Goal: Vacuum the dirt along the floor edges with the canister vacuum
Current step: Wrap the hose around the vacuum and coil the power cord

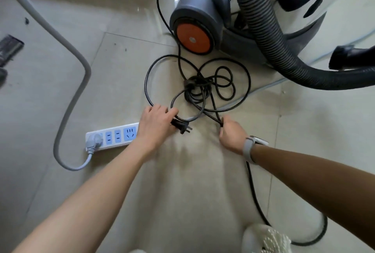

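- The left hand [156, 122] grasps the black plug [181, 126] of the vacuum's power cord [199, 88]; its prongs point to the right, just beside the free end of the power strip [112, 136].
- The right hand [231, 133] pinches two strands of the same cord between curled fingers, near the plug; a pale watch [253, 147] sits on that wrist.
- The rest of the cord lies in a loose tangle of loops on the tiled floor [121, 66], between the hands and the canister vacuum [199, 19].
- The vacuum stands at the top centre, grey with an orange wheel disc facing the camera; its ribbed grey hose [269, 35] curves down and off to the right.
- The white power strip lies on the floor to the left of the hands. Its leftmost socket holds a grey plug [93, 141] with a grey cable [69, 98]; the three blue sockets beside it hold nothing.
- Specks of dark dirt [26, 21] lie on the tiles at upper left.
- A white shoe [265, 238] shows at the bottom edge.
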{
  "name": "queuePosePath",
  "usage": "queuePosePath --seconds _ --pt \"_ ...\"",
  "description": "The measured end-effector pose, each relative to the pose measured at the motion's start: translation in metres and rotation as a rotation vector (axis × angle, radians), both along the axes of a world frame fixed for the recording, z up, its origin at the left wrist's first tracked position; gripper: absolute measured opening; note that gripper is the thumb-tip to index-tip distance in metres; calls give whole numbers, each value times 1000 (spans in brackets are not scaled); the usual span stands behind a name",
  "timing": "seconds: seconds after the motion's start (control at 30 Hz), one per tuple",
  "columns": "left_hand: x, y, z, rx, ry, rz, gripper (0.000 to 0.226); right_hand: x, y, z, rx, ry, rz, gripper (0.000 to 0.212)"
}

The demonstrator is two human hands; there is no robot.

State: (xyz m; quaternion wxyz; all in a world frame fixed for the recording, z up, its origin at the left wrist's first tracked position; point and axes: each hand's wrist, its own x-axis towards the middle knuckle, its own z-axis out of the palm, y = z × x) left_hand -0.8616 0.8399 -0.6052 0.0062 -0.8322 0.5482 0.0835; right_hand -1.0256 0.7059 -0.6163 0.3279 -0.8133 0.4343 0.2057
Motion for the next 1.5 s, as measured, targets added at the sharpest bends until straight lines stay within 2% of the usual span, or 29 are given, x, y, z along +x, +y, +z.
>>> queuePosePath --seconds 0.07,0.17,0.23,0.33,0.4,0.5,0.67,0.8,0.93,1.03,1.13,1.23,1.3,1.4,1.5 --pt "0 9 14 -147 49 74 34 0 2 15 4 -107 27 19" --pt "-7 20 55 -207 40 139 27 2 11 54 -47 -236 55 24" --pt "-16 30 92 -201 32 168 23 0 18 91 -70 -254 66 28" --pt "-37 42 155 -136 68 186 39 -17 24 151 -57 -205 100 26" --pt "-53 43 203 -67 160 246 34 -34 24 193 -17 -179 107 26" --pt "-77 36 281 13 436 345 26 -63 20 268 16 -159 121 27" --pt "-116 12 413 102 552 282 31 -113 -6 400 -26 -104 169 21" --pt "-132 -39 503 203 769 354 31 -138 -60 505 -52 -102 164 7" --pt "-144 -114 595 133 845 355 33 -152 -131 603 -85 -99 160 12" --pt "-153 -167 656 68 916 287 33 -160 -185 667 -162 -101 135 7" --pt "-159 -216 707 54 1072 253 29 -168 -235 722 -293 -82 158 5" --pt "-162 -264 745 105 1272 253 26 -172 -278 769 -574 -15 310 18" --pt "-160 -298 762 114 1336 281 26 -172 -299 796 -715 37 388 18" --pt "-146 -350 779 29 1452 375 25 -165 -329 821 -762 143 402 17" --pt "-119 -396 796 -69 1660 500 27 -152 -359 826 -715 227 303 8"
